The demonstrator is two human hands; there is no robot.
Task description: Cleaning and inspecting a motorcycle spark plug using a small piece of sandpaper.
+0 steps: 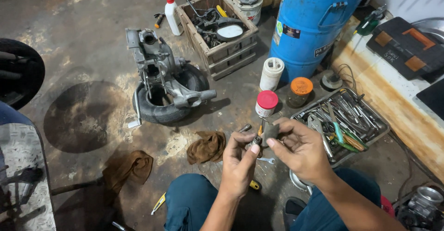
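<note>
A person seated on a stained workshop floor holds a small metal part (263, 136) between both hands — the left hand (239, 159) pinching it from below, the right hand (298, 148) closed on its upper end. Both grips look tight. Best practice, arguably: keep it steady above the knees, the tool tray (343, 120) within reach — engine casing (159, 67) waits beyond.
</note>
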